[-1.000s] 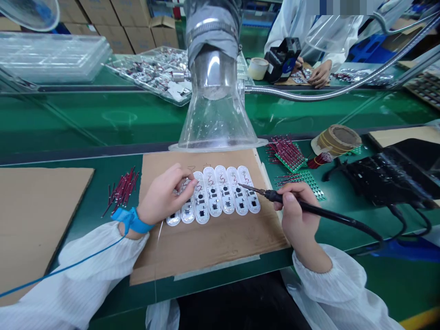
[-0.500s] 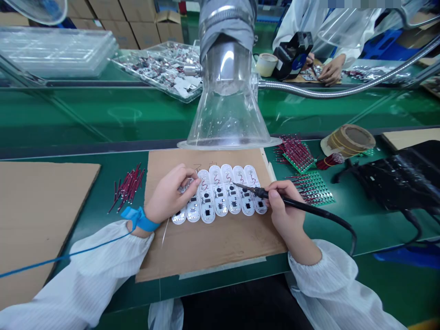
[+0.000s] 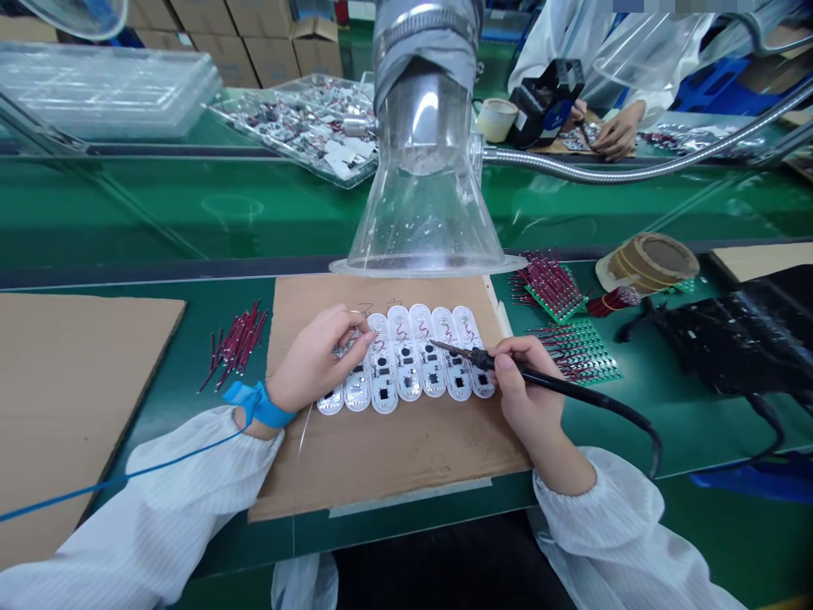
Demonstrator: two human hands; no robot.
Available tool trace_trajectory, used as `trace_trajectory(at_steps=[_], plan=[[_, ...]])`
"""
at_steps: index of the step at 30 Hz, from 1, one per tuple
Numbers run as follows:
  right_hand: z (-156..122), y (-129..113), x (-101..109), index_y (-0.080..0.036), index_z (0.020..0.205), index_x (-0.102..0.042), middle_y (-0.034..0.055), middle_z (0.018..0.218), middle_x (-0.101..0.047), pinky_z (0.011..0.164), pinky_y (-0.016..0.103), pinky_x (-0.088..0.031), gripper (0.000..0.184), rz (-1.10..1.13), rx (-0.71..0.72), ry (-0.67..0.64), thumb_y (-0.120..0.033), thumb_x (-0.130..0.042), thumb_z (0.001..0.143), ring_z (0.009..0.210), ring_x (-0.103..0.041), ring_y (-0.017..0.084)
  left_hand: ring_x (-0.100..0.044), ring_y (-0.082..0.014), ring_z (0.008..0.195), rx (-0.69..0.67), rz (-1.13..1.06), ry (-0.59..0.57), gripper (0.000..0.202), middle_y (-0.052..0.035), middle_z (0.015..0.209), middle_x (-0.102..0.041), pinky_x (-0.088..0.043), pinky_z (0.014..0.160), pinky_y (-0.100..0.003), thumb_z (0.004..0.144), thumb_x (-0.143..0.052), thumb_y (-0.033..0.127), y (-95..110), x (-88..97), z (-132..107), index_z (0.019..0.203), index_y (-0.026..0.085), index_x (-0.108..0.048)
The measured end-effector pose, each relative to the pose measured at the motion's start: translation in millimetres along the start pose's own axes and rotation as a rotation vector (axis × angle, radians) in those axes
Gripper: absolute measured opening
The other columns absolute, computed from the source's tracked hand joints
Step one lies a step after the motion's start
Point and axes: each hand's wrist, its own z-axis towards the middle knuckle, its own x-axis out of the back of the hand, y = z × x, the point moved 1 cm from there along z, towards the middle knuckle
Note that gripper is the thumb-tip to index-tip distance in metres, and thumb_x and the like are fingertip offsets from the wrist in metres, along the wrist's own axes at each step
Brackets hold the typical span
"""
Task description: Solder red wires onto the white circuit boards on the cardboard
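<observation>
White oblong circuit boards [image 3: 406,360] in a row on a brown cardboard sheet [image 3: 387,474], long axis crosswise before the person.

Left to right: left hand [image 3: 314,360], blue wrist strap [image 3: 259,403], fingers curled onto the row's left end, any grip unclear; right hand [image 3: 527,381], nearer the row's right end, closed around a black soldering iron [image 3: 590,396], tip angled left over the boards.
</observation>
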Motion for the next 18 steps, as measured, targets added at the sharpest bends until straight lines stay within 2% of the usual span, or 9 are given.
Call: trace_trajectory(at_steps=[6, 13, 18], plan=[[-2.2, 4.5, 2.3, -0.025, 0.095, -0.070, -0.0002, 0.078, -0.068, 0.053, 0.029, -0.047, 0.029, 0.007, -0.002, 0.062, -0.051, -0.067, 0.109, 0.058, -0.059, 0.016, -0.048, -0.0139, 0.063, 0.003, -0.011, 0.050, 0.009, 0.0054, 0.076, -0.045, -0.038, 0.060, -0.028, 0.105, -0.061, 0.016, -1.2, 2.0, -1.7, 0.097, 0.022, -0.061], [0.2, 0.3, 0.2, -0.026, 0.098, -0.071, -0.0004, 0.079, -0.070, 0.052, 0.028, -0.048, 0.028, -0.024, 0.003, -0.063, -0.052, -0.068, 0.109, 0.057, -0.062, 0.015, -0.048, -0.0136, 0.063, 0.019, -0.009, 0.054, 0.009, 0.0057, 0.076, -0.045, -0.038, 0.061, -0.028, 0.105, -0.062, 0.016, -1.7, 3.8, -3.1, 0.097, 0.021, -0.062], [2.6, -4.0, -1.0, -0.025, 0.098, -0.069, -0.0020, 0.073, -0.069, 0.050, 0.027, -0.047, 0.024, -0.049, 0.046, -0.101, -0.047, -0.067, 0.109, 0.056, -0.064, 0.015, -0.047, -0.0136, 0.062, 0.010, -0.013, 0.029, 0.011, 0.0057, 0.075, -0.046, -0.037, 0.060, -0.028, 0.106, -0.060, 0.017, -3.0, 2.3, -2.0, 0.096, 0.022, -0.061]])
